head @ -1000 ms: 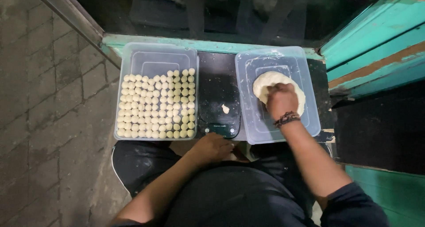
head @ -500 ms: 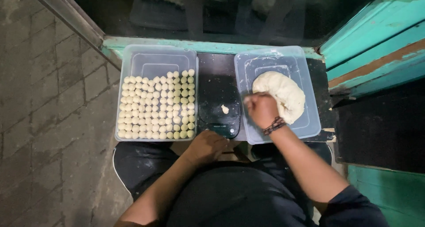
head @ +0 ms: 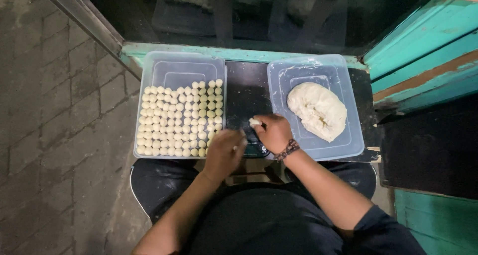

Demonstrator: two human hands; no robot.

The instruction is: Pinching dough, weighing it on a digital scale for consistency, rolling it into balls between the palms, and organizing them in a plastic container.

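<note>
My right hand (head: 273, 131) hovers over the black scale (head: 249, 98) between two clear plastic tubs and pinches a small piece of dough (head: 254, 121) at its fingertips. The right tub (head: 348, 148) holds a large pale lump of dough (head: 317, 109). My left hand (head: 224, 153) rests at the scale's near edge, beside the left tub (head: 172, 68), which holds several rows of small dough balls (head: 179, 120). Whether the left hand holds anything is not visible.
The tubs and scale sit on a dark surface with a green-painted ledge (head: 239, 53) behind. Brick paving (head: 55, 120) lies to the left. Teal wooden boards (head: 423, 51) stand at the right. My dark-clothed lap is below the surface.
My right hand has left the big dough lump in the right tub and moved left over the scale, holding a small piece. My left hand has risen slightly toward the scale.
</note>
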